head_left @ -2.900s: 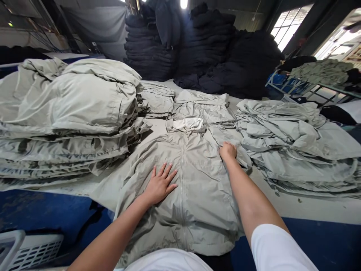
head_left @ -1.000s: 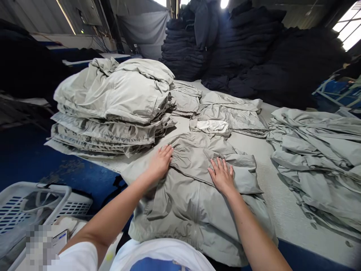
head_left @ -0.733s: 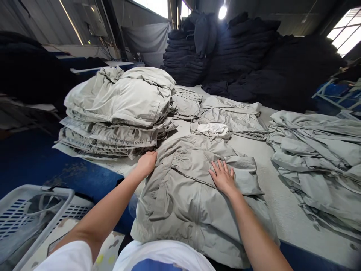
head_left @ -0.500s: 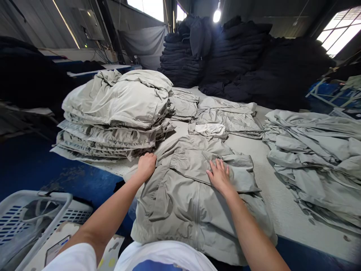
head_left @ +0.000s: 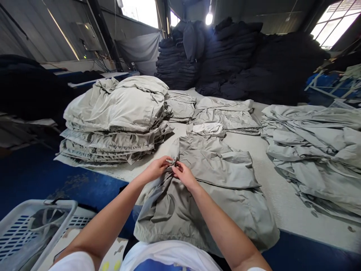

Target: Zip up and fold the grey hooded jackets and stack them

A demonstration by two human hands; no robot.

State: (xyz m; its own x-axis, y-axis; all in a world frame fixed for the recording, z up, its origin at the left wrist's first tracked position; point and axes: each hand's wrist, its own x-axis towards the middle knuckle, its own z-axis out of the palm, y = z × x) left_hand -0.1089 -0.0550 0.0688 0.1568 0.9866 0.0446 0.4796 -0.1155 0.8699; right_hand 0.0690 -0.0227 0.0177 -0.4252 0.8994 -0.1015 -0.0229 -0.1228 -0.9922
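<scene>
A grey-green jacket (head_left: 225,203) lies spread over the near edge of the table, with a sleeve folded across its upper part. My left hand (head_left: 161,166) pinches a bunch of its fabric at the left side. Right beside it, my right hand (head_left: 183,175) grips the same gathered cloth, fingertips nearly touching those of the left. Creases run down from the pinched spot. A small rolled pale piece of cloth (head_left: 207,130) lies just beyond the jacket.
Left on the table (head_left: 284,199) rises a tall stack of pale garments (head_left: 118,109). Folded garments (head_left: 228,116) lie behind, a loose pile (head_left: 316,150) at right. Dark stacks (head_left: 231,56) stand at the back. A white basket (head_left: 56,233) is at lower left.
My right hand has moved left from the middle of the jacket to meet my left hand, which has shifted slightly right. Both now pinch the fabric, and the left side is bunched up.
</scene>
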